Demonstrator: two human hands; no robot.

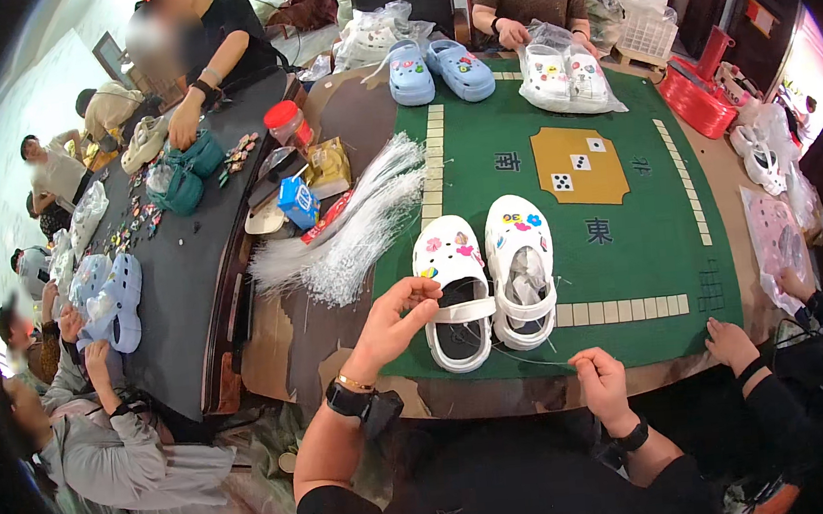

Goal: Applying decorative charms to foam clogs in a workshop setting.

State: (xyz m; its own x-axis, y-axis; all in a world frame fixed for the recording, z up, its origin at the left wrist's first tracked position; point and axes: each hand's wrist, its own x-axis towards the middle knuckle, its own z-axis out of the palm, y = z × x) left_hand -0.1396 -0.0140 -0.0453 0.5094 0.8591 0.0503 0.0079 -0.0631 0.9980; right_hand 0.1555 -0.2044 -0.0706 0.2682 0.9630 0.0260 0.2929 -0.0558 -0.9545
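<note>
Two white clogs decorated with colourful charms stand side by side in front of me, the left clog [452,254] and the right clog [518,234]. Clear plastic is stuffed into the right one. Curled around the left clog's outer edge by its strap, my left hand [392,321] grips it with thumb and fingertips. My right hand [603,387], at the table's near edge, is closed in a pinch on the end of a thin clear plastic tie [535,357]. That tie runs to the heels of the clogs; how it is threaded there I cannot make out.
Left of the clogs lies a bundle of clear ties [346,228], beside a red-lidded jar [287,122] and a blue box [299,203]. Blue clogs [459,68] sit at the far edge of the green mat [645,277]. Co-workers handle shoes around both tables; one hand [733,346] rests at right.
</note>
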